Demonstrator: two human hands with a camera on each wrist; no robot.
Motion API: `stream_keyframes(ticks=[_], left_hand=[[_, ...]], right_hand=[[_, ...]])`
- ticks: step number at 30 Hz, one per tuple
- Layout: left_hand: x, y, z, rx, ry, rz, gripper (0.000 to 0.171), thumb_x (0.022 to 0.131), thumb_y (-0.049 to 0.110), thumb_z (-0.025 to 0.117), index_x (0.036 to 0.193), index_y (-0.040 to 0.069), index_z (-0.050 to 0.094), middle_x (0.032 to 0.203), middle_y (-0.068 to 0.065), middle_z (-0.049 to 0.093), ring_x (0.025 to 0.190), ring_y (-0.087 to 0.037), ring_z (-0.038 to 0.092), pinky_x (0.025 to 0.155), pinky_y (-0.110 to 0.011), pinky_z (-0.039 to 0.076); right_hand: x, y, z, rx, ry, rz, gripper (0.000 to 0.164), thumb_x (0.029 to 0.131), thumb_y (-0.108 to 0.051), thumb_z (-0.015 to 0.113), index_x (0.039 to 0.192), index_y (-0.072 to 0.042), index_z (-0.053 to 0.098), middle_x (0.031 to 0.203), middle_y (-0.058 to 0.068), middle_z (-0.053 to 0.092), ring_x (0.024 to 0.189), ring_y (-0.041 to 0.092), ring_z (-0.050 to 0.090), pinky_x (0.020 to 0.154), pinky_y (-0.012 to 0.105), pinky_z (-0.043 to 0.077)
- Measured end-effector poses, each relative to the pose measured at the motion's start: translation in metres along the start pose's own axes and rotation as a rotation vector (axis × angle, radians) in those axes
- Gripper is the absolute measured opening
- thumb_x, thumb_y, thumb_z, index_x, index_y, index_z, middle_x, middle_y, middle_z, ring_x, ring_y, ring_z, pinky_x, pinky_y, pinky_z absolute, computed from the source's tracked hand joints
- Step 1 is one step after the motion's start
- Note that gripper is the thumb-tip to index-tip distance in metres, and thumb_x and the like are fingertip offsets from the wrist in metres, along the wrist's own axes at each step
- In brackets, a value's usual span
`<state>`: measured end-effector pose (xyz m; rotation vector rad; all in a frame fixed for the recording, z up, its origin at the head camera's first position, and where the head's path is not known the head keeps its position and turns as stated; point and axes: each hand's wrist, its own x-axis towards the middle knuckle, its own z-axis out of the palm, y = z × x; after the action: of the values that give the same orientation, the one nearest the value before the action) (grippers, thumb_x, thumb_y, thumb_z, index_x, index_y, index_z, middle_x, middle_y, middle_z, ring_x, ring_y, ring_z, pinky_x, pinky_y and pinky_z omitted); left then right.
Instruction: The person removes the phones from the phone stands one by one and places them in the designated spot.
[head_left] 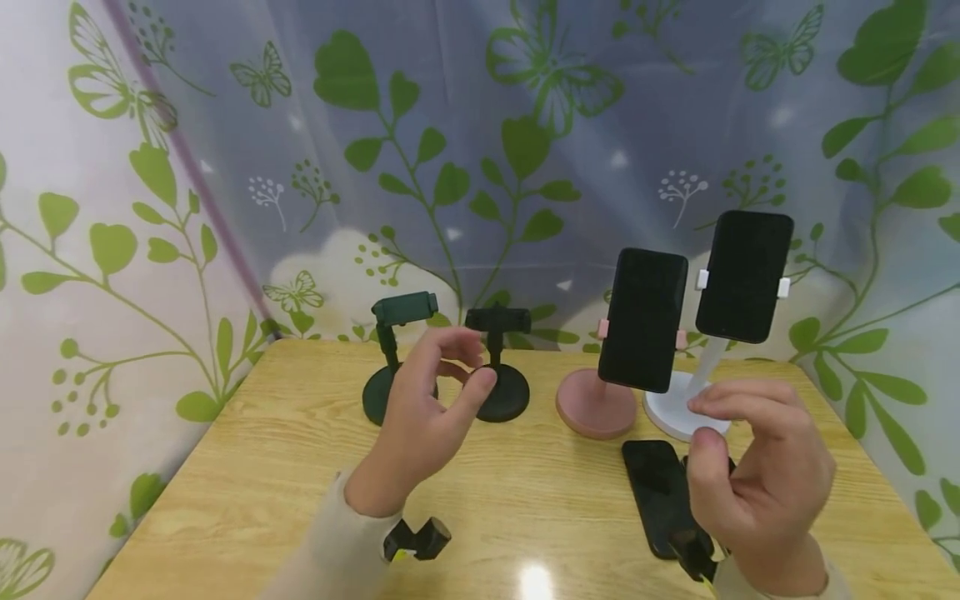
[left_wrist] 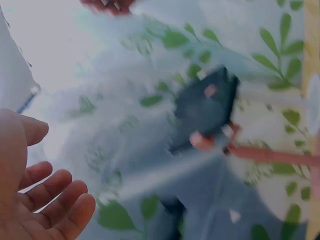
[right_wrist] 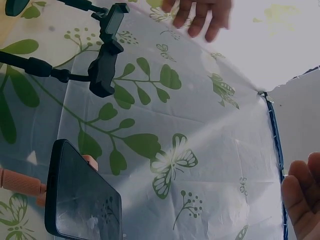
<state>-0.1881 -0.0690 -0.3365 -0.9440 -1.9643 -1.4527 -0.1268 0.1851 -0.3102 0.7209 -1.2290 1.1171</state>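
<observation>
My left hand (head_left: 427, 412) is raised above the table in front of the dark green phone stand (head_left: 405, 310) and the black phone stand (head_left: 504, 400). Its fingers are bent loosely with nothing between them. On the right, my right hand (head_left: 772, 471) hovers in front of the white phone stand (head_left: 678, 408), also holding nothing, thumb and fingers apart. A black phone (head_left: 745, 275) is clamped in the white stand. Another phone (head_left: 643, 321) sits in the pink stand (head_left: 596, 408). One more phone (head_left: 652, 492) lies flat on the table, and my right hand partly covers a dark object beside it.
The wooden table (head_left: 247, 475) meets a curtain (head_left: 450, 167) printed with green leaves and butterflies behind the row of stands. Small black cameras (head_left: 420, 537) are strapped to my wrists. In the left wrist view the picture is blurred.
</observation>
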Motion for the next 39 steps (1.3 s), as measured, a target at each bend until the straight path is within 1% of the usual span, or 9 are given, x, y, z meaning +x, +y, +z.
stream_keyframes(ticks=[5,8,12,17,22,26,29,34,39], left_hand=[[0.001,0.023,0.0,-0.012,-0.013,0.116,0.042,0.105,0.039,0.061,0.129,0.004,0.058,0.117,-0.01,0.064,0.107,-0.022,0.064,0.087,-0.034,0.055],[0.005,0.029,0.001,0.009,-0.015,0.186,0.043,0.106,0.041,0.059,0.127,0.003,0.062,0.118,-0.01,0.066,0.108,-0.022,0.064,0.091,-0.035,0.053],[0.007,0.029,0.003,0.024,-0.036,0.232,0.042,0.106,0.039,0.059,0.126,0.003,0.064,0.117,-0.008,0.067,0.108,-0.022,0.062,0.095,-0.035,0.051],[0.005,0.021,0.003,-0.01,-0.081,0.203,0.044,0.105,0.041,0.061,0.128,0.003,0.061,0.119,-0.009,0.066,0.11,-0.022,0.063,0.096,-0.035,0.051],[0.005,0.013,0.002,-0.035,-0.148,0.143,0.046,0.104,0.042,0.061,0.133,0.006,0.058,0.124,-0.008,0.065,0.115,-0.021,0.063,0.098,-0.035,0.051],[0.008,0.01,0.002,-0.015,-0.201,0.109,0.043,0.104,0.038,0.063,0.136,0.009,0.057,0.127,-0.005,0.064,0.118,-0.02,0.062,0.1,-0.036,0.05],[0.009,0.006,0.0,0.005,-0.2,0.103,0.044,0.104,0.039,0.062,0.136,0.009,0.057,0.13,-0.005,0.063,0.119,-0.02,0.062,0.101,-0.036,0.05],[0.01,0.001,-0.005,0.022,-0.188,0.093,0.046,0.105,0.043,0.061,0.134,0.007,0.057,0.132,-0.005,0.063,0.12,-0.021,0.061,0.102,-0.037,0.05],[0.01,-0.004,-0.013,0.038,-0.192,0.061,0.04,0.102,0.027,0.068,0.135,0.007,0.057,0.131,-0.005,0.063,0.121,-0.019,0.06,0.103,-0.038,0.049]], right_hand=[[0.005,-0.003,-0.001,-0.123,-0.037,0.042,0.014,0.084,0.001,0.052,0.082,0.015,0.053,0.077,0.02,0.06,0.079,0.015,0.059,0.082,0.015,0.045],[0.006,-0.002,-0.004,-0.179,-0.084,0.076,0.016,0.082,0.001,0.051,0.085,0.016,0.054,0.079,0.022,0.059,0.082,0.015,0.057,0.083,0.016,0.043],[0.007,0.003,-0.011,-0.267,-0.17,0.12,0.02,0.083,-0.002,0.053,0.09,0.017,0.057,0.083,0.025,0.057,0.086,0.013,0.055,0.085,0.02,0.042],[0.006,0.006,-0.02,-0.354,-0.3,0.205,0.028,0.083,-0.004,0.056,0.103,0.015,0.06,0.095,0.026,0.059,0.094,0.011,0.054,0.089,0.02,0.043],[0.006,0.009,-0.025,-0.463,-0.458,0.298,0.04,0.082,-0.003,0.06,0.12,0.009,0.061,0.115,0.023,0.06,0.1,0.022,0.055,0.093,0.016,0.041],[0.005,0.011,-0.025,-0.495,-0.487,0.285,0.042,0.082,-0.006,0.062,0.122,0.007,0.061,0.118,0.024,0.06,0.099,0.03,0.055,0.094,0.014,0.04],[0.004,0.013,-0.025,-0.504,-0.493,0.28,0.042,0.083,-0.009,0.062,0.122,0.007,0.061,0.118,0.023,0.06,0.099,0.03,0.056,0.094,0.014,0.04],[0.001,0.016,-0.025,-0.567,-0.531,0.328,0.046,0.083,-0.008,0.066,0.126,0.003,0.059,0.121,0.02,0.059,0.101,0.03,0.057,0.095,0.011,0.036],[-0.002,0.026,-0.022,-0.612,-0.574,0.372,0.048,0.085,-0.007,0.068,0.131,0.002,0.057,0.125,0.021,0.056,0.106,0.032,0.056,0.094,0.008,0.035]])
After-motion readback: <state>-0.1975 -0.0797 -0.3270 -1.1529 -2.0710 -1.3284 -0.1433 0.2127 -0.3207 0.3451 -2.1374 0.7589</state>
